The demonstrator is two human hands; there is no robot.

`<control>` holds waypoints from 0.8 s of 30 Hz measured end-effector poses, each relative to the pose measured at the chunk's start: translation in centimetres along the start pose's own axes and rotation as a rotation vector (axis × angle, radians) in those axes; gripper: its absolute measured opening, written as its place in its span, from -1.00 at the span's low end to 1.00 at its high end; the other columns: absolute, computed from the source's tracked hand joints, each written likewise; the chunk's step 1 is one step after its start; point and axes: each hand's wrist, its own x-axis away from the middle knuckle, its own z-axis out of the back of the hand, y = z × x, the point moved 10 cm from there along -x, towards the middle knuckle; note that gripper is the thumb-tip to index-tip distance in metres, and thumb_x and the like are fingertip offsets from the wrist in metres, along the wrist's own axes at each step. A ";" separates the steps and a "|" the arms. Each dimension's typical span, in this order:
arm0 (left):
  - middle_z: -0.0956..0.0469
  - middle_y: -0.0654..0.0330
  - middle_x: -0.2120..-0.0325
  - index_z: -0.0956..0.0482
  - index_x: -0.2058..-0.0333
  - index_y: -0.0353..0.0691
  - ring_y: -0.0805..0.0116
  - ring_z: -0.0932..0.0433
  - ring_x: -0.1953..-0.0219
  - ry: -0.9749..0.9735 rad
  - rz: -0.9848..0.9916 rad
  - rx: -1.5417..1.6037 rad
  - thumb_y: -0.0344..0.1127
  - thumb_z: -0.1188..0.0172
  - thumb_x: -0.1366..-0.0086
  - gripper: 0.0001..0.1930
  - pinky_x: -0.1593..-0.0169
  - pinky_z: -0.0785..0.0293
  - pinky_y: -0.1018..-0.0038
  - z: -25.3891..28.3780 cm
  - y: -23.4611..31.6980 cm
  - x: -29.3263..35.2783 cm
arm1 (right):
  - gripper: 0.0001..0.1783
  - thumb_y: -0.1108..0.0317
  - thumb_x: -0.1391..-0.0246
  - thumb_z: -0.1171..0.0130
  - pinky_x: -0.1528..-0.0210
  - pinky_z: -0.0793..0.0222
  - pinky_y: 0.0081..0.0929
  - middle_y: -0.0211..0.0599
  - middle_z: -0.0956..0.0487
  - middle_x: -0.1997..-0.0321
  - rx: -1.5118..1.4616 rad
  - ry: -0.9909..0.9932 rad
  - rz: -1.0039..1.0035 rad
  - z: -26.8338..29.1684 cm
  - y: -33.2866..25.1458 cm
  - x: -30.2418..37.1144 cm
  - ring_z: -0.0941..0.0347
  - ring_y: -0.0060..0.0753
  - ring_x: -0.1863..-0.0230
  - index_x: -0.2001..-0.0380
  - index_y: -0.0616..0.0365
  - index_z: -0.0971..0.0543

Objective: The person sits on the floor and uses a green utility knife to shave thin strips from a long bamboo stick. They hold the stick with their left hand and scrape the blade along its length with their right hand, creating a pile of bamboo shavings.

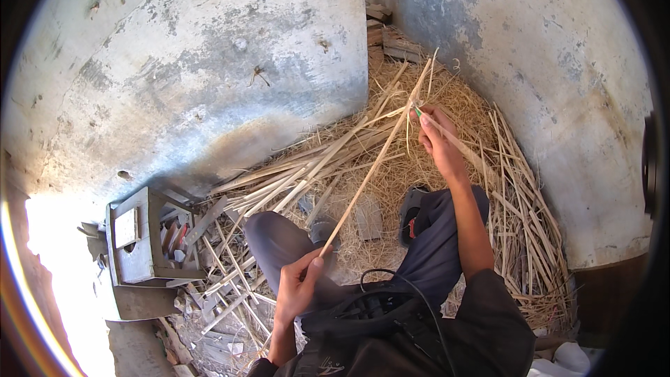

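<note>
A long, thin split-bamboo stick [377, 162] slants up and away across the middle, from between my knees toward the wall corner. Its near end is pinched in my left hand [299, 285], thumb on top. Farther out, my right hand [440, 136] is closed round a slim tool [460, 144] with a long pale handle running back along my forearm. A small green part of the tool shows at my fingertips against the stick; its blade, if any, cannot be made out. Thin curled shavings [434, 70] stand off the stick there.
Split bamboo strips [317, 160] lie heaped to the left, and a bundle of strips [527, 237] runs along the right wall. Shavings [460, 101] cover the floor ahead. A grey wooden box [136, 255] with odds and ends stands at the left. Painted walls meet beyond.
</note>
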 end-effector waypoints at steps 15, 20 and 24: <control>-0.22 0.52 0.57 -0.66 -0.23 -0.44 0.72 -0.13 0.51 0.079 -0.001 0.115 -0.18 0.03 -0.76 -0.56 0.43 -0.06 0.58 -0.3 1.5 -2.1 | -0.60 -0.01 -0.37 -0.41 0.43 -0.61 -0.45 -0.29 -0.80 0.28 0.451 -0.061 0.584 -7.8 -5.8 5.5 -0.74 -0.41 0.43 0.13 0.16 -0.77; -0.23 0.51 0.58 -0.69 -0.14 -0.45 0.72 -0.12 0.52 0.073 0.007 0.152 -0.20 0.04 -0.76 -0.57 0.42 -0.10 0.59 -0.5 1.6 -2.1 | -0.62 0.05 -0.29 -0.49 0.36 -0.68 -0.43 -0.24 -0.82 0.22 0.471 -0.130 0.573 -9.1 -4.6 6.1 -0.79 -0.35 0.35 0.13 0.18 -0.77; -0.22 0.47 0.61 -0.68 0.23 -0.43 0.69 -0.15 0.52 0.108 -0.010 0.116 -0.20 0.04 -0.76 -0.54 0.37 -0.25 0.58 -0.3 1.7 -2.1 | -0.62 0.07 -0.27 -0.51 0.35 -0.68 -0.42 -0.24 -0.82 0.22 0.462 -0.129 0.579 -9.1 -4.3 6.0 -0.80 -0.34 0.33 0.12 0.19 -0.77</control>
